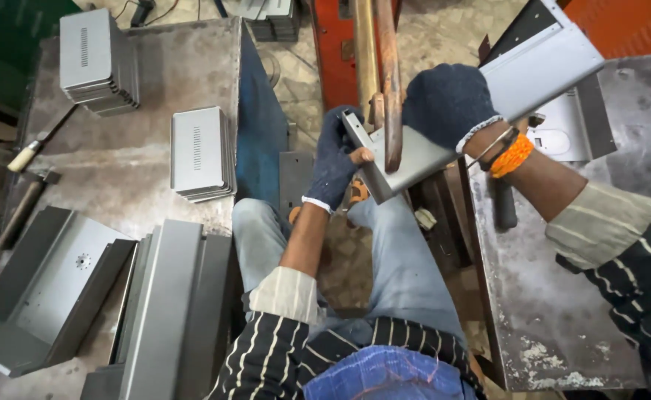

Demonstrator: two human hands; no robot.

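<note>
I hold a long grey sheet-metal channel (533, 74) slanted across the middle of the view. My left hand (334, 163), in a dark blue glove with a bare fingertip showing, grips its near end by the corner. My right hand (447, 104), gloved the same way and with orange thread at the wrist, lies on top of the channel further along. A rusty vertical rod (390, 89) of the machine in front of me comes down onto the channel between my hands.
On the metal table (118, 163) to the left are two stacks of vented grey panels (201, 152) (95, 63), a hammer (25, 155), and several bent channels (164, 311) at the near edge. A second worn table (562, 311) stands to the right.
</note>
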